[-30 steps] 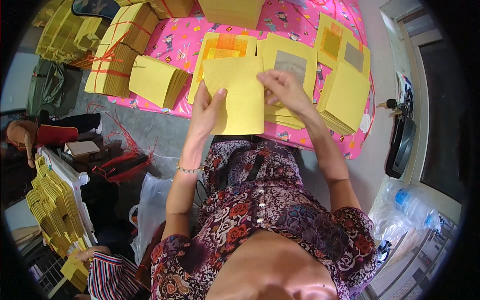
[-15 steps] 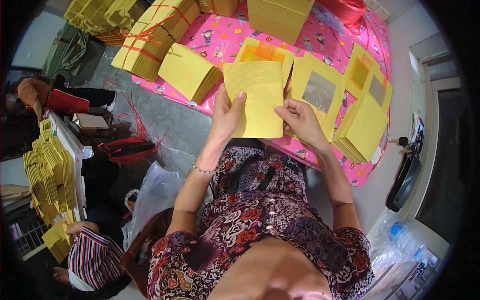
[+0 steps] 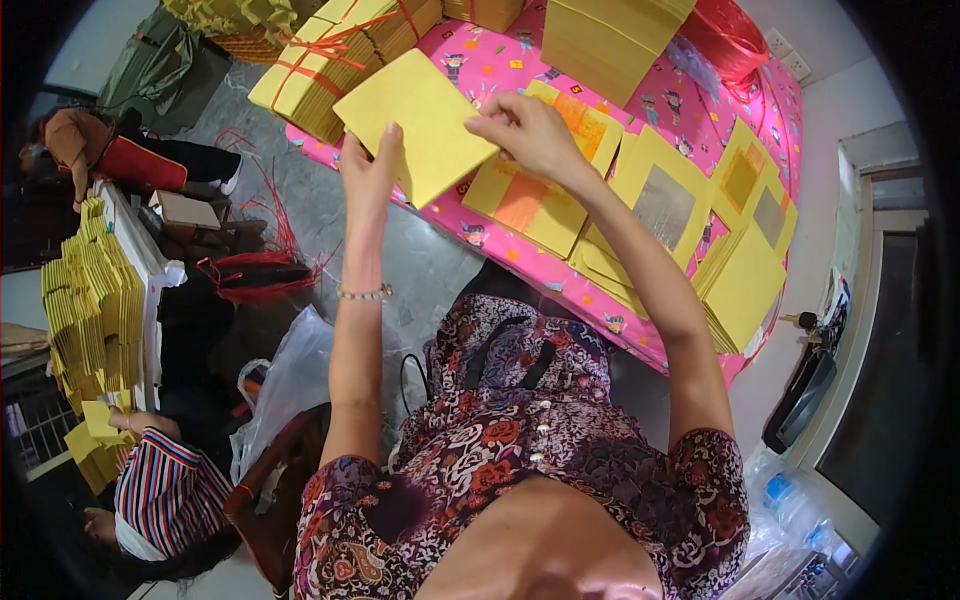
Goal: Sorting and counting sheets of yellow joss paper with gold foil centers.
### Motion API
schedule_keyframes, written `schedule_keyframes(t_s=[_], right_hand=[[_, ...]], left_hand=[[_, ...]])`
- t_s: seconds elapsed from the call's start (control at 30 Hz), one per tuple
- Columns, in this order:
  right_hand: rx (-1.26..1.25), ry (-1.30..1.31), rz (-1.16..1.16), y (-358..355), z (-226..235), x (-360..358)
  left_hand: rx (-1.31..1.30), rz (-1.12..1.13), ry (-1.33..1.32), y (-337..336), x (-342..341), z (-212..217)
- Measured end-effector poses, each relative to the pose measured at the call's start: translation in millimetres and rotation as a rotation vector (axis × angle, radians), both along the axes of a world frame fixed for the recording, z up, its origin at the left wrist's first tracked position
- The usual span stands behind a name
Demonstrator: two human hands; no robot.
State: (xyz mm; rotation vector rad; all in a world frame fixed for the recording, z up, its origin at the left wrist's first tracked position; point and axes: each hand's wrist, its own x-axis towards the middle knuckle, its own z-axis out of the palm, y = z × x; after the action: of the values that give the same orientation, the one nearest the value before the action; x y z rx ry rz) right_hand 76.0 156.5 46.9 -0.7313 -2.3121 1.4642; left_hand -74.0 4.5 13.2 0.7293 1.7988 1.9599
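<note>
My left hand (image 3: 368, 175) holds a rectangle of plain yellow paper (image 3: 420, 115) by its lower left edge, thumb on top. The paper is tilted over the table's left edge; whether it is one sheet or several I cannot tell. At its right corner, my right hand (image 3: 528, 138) has its fingers closed in a pinch on the paper's edge. Below the right hand lie yellow papers with an orange panel (image 3: 525, 195). Beside them is yellow paper with a silver foil square (image 3: 662, 205), partly behind my right forearm.
A pink patterned cloth (image 3: 490, 232) covers the table. Tied yellow bundles (image 3: 310, 85) stand at its far left, a tall yellow stack (image 3: 605, 50) at the back, another stack (image 3: 745, 280) at right. Red string (image 3: 720, 45) lies far right. Two people work at left near yellow stacks (image 3: 90, 310).
Both hands have moved left and away from me with the yellow paper, which has turned from upright to slanted. The orange-panelled papers beneath are now more exposed.
</note>
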Motion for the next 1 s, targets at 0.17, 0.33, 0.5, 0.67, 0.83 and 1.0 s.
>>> schedule_keyframes(t_s=[0.17,0.33,0.5,0.67,0.83,1.0], right_hand=[[0.203,-0.04,0.05,16,-20,-52],[0.314,-0.111,0.065,27,-41,-73],[0.235,-0.135,0.038,29,-58,-67],[0.187,-0.117,0.053,28,-57,-64],[0.244,-0.227,0.071,27,-52,-66],[0.378,-0.191,0.047,32,-61,-70]], left_hand=[[-0.085,0.087,0.019,5,-42,-30],[-0.139,0.118,0.095,11,-64,-67],[-0.197,0.1,0.14,13,-69,-78],[-0.231,0.104,0.167,12,-70,-79],[-0.267,0.109,0.201,12,-72,-78],[-0.324,0.158,0.278,14,-65,-74]])
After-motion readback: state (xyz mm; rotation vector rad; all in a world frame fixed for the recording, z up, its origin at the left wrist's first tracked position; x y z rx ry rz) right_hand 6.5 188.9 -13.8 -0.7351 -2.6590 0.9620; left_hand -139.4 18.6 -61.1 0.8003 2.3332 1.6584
